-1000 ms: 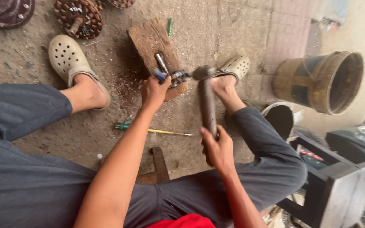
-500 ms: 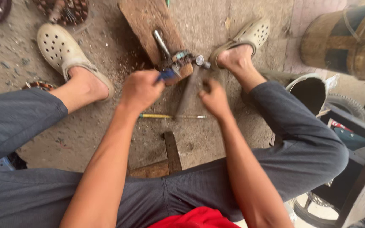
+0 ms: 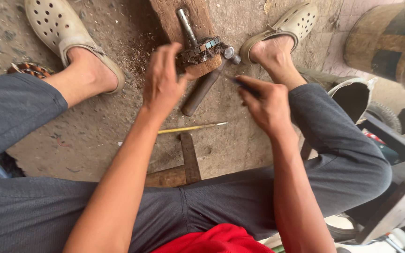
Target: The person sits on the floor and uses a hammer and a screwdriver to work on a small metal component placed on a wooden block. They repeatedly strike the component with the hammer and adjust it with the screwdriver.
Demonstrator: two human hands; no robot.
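Two hands are seen over a rotor [image 3: 201, 52], a dark wound core on a steel shaft, laid on a wood block [image 3: 183, 21]. Left hand [image 3: 164, 82] is open beside it, fingers spread. Right hand [image 3: 264, 104] is pinched on a thin dark tool [image 3: 244, 84]. Compared with earlier, the hammer [image 3: 206, 84] is released and lies on the ground.

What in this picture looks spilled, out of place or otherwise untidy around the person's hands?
Fine wood-coloured shavings lie scattered over the concrete floor beside the worn wooden block. A grey metal hammer lies loose on the floor between the hands, and a thin yellow-handled tool lies loose below it.
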